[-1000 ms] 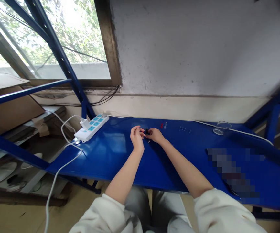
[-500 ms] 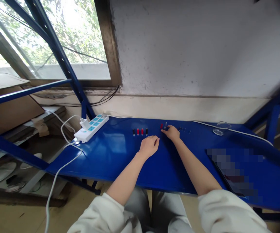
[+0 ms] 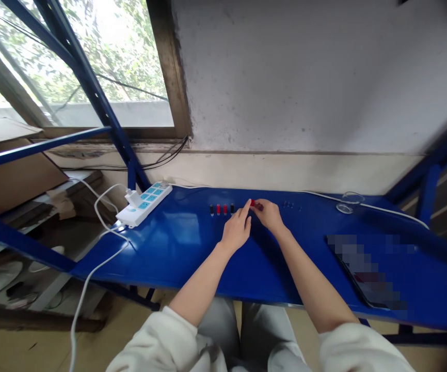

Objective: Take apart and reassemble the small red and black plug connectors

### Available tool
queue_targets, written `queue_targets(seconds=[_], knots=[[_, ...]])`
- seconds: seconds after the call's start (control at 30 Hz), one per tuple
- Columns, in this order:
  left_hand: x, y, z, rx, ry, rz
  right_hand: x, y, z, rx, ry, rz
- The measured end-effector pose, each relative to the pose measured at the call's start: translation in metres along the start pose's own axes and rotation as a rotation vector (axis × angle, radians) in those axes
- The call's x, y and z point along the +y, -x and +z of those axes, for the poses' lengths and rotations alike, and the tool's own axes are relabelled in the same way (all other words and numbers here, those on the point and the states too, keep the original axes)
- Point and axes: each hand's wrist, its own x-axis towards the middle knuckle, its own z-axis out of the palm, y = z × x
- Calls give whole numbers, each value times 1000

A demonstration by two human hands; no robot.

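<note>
The right hand (image 3: 269, 215) pinches a small red cylindrical plastic piece (image 3: 252, 203) between its fingertips, just above the glossy blue metal tabletop (image 3: 192, 248). The left hand (image 3: 236, 231) lies palm down with its fingers stretched out. Its forefinger reaches the red piece, though I cannot tell if it touches. Just left stands a row of four small black and red pegs (image 3: 221, 209), and farther left a white power strip (image 3: 144, 203).

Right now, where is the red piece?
In the head view, the red piece is pinched by the right hand, just right of the row of red and black pieces on the blue table.
</note>
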Motion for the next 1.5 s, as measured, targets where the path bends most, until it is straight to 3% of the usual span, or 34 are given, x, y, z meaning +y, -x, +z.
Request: queue_targets(seconds=[0.2, 0.33, 0.47, 0.67, 0.87, 1.5], knots=[[-1, 0, 2, -19, -43, -2, -11, 19, -9, 44, 104, -178], [-4, -1, 5, 70, -9, -30, -14, 23, -11, 10, 131, -260], [-8, -2, 8, 171, 112, -134, -17, 25, -10, -14, 1, -314], [-11, -6, 10, 322, 438, -268, -11, 25, -1, 51, -167, -171], [-4, -7, 5, 357, 700, -302, -4, 24, 1, 64, -149, -104], [-9, -7, 11, 260, 685, -313, -7, 26, -1, 35, -56, -123]])
